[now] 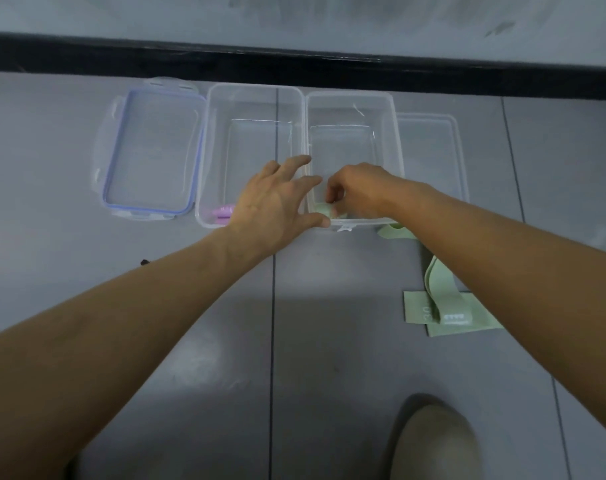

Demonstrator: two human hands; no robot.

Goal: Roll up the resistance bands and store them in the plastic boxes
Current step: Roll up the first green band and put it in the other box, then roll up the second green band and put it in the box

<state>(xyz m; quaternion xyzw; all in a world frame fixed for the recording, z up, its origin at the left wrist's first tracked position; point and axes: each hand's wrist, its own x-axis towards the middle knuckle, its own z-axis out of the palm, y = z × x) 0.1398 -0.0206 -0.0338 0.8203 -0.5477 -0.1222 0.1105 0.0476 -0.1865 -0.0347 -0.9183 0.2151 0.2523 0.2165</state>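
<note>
Fingers (333, 192) of the right hand (360, 192) pinch a green roll (324, 210) in the right box (396, 133) (near wall); left hand (270, 202) spread, thumb at its rim. Left box (208, 133) holds a pink roll (222, 213); loose green bands (446, 306) lie near-right.

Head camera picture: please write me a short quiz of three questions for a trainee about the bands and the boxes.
1. True or false: the pink roll lies inside the left box.
2. Which hand pinches the green roll inside the right box? A) left B) right
3. Fill in: the unrolled green bands lie on the ____.
Key: 1 true; 2 B, the right hand; 3 floor.
</note>
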